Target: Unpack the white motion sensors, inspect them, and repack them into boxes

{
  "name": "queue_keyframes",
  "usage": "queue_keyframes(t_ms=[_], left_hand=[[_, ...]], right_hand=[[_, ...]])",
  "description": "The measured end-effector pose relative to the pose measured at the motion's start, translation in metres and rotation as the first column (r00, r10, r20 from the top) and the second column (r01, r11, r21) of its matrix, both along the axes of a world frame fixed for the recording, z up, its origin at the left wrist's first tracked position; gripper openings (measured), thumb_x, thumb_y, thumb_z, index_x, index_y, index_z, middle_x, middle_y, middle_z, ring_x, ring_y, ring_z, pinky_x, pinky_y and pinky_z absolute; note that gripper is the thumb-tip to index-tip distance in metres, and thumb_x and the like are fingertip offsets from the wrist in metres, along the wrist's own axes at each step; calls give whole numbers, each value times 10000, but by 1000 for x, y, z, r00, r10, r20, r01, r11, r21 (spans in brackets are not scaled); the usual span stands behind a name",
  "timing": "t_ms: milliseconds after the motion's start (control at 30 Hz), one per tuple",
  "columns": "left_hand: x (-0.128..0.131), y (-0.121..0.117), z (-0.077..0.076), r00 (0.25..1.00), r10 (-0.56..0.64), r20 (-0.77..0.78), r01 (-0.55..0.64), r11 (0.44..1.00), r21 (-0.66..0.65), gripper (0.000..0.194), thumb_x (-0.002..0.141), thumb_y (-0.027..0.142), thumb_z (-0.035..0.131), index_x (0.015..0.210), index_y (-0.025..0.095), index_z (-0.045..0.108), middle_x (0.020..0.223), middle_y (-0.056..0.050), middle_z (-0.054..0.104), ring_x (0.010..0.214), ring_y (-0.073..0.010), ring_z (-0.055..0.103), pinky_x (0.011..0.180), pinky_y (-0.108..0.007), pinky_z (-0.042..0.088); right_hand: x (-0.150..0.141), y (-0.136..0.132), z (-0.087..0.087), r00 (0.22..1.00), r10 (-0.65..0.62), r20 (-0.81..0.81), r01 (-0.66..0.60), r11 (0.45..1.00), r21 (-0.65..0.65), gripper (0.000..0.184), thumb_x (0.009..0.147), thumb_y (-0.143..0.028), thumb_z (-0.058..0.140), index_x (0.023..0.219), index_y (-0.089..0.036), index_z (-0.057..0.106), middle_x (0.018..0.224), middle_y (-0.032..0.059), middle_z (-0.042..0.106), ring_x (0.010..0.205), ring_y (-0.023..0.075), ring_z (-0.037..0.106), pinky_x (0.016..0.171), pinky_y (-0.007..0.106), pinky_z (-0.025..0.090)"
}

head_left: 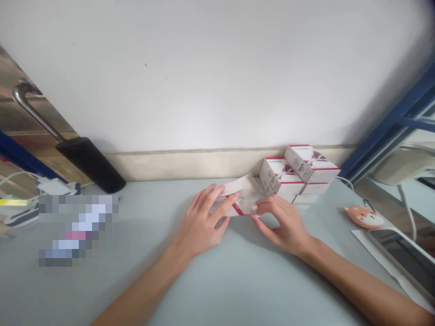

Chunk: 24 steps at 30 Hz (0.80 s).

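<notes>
A small white cardboard box point(245, 199) with red stripes lies tilted on the desk near the wall, its right end open with a flap raised. Over its left side, my left hand point(205, 222) rests with fingers wrapped around it, holding it against the desk. At the open right end, my right hand point(282, 222) pinches a small white part of the end flap between thumb and fingertips. Blur hides the exact shape of that part, and the inside of the box is hardly visible. Just behind my right hand stand several similar white-and-red boxes point(288, 186), stacked.
A black cylinder point(93, 165) leans at the back left, near a power strip point(23, 210). A pixelated item point(79, 233) lies on the left. To the right are an orange animal-face item point(365, 216), a phone point(404, 258) and a blue frame point(384, 127).
</notes>
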State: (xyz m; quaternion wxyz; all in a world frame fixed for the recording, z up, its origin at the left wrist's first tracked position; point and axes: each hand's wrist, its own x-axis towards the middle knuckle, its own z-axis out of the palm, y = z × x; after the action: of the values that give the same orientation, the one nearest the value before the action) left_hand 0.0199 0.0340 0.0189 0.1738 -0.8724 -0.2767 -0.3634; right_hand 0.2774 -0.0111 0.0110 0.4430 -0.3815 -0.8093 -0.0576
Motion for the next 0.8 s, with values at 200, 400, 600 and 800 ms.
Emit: queue_keyframes(t_ms=[200,400,600,800], left_hand=[[-3,5,-1,992,77,101,-78,997,0,686,906,191,753,1546,232,509,1426,-163,627,1266,-307,677,1083,-436,571],[-3,6,-5,986,102,133,-101,995,-16,739,911,207,746,1588,249,453,1446,-164,619,1245,-310,689,1073,-435,574],[-2,2,-3,1000,21,5,-21,1000,-7,646,930,152,703,1542,233,509,1469,-175,596,1376,-343,604,1130,-491,528],[5,-4,-4,996,-73,-59,71,997,-28,607,909,69,670,1468,293,604,1461,-137,613,1408,-368,570,1155,-568,477]], right_hand=[[3,7,-4,974,-121,189,155,972,-175,133,1032,-215,576,904,-233,544,775,-1,634,676,168,574,661,327,424],[2,6,-5,947,-52,317,138,956,-258,67,948,-172,599,921,-226,569,884,25,632,737,187,576,690,339,455],[0,-3,8,997,-30,74,37,994,-101,182,927,-93,580,1037,-238,588,953,55,644,803,200,616,704,334,502],[-2,-6,14,979,-101,179,112,992,-52,169,1031,-162,563,1169,-222,640,923,44,695,767,186,634,700,320,464]])
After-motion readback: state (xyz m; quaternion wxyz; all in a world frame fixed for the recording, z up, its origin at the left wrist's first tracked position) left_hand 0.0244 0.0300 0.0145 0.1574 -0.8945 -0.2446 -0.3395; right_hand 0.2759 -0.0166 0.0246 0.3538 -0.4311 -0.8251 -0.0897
